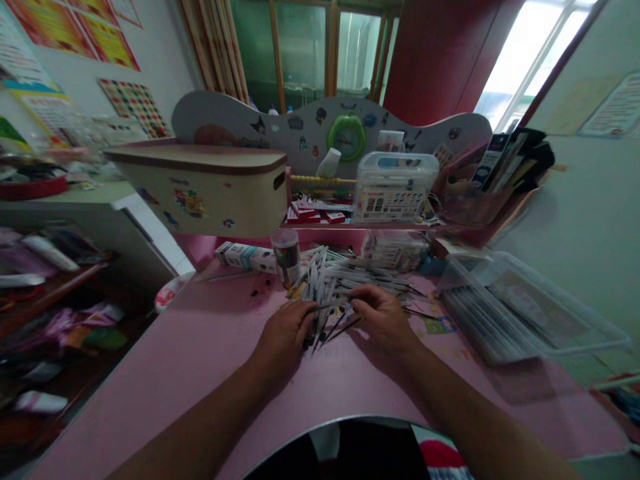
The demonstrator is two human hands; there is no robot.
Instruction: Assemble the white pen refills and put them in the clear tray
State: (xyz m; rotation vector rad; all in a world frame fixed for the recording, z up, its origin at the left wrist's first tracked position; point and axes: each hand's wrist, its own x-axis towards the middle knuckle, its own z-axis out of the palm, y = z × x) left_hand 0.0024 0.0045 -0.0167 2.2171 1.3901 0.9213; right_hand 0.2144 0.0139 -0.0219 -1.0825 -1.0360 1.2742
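Observation:
My left hand [286,333] and my right hand [384,319] are both closed in a pinch over the pink desk. Between their fingertips runs a slim grey pen-like stick [331,304], lying nearly level, one end at each hand. Just behind and beneath it spreads a loose pile of thin whitish sticks [367,272], some with dark ends, pointing many ways. Several dark-tipped sticks [330,328] lie right in front of the held one, between the hands. Small black pieces lie by my left fingers, too small to make out.
A clear cup [287,257] and a long white box [245,256] stand behind my left hand. At right sits a clear plastic bin [565,333] with many grey rods inside. The shelf above carries a cream lidded box [210,197], a clear case [395,190] and a green clock [347,137].

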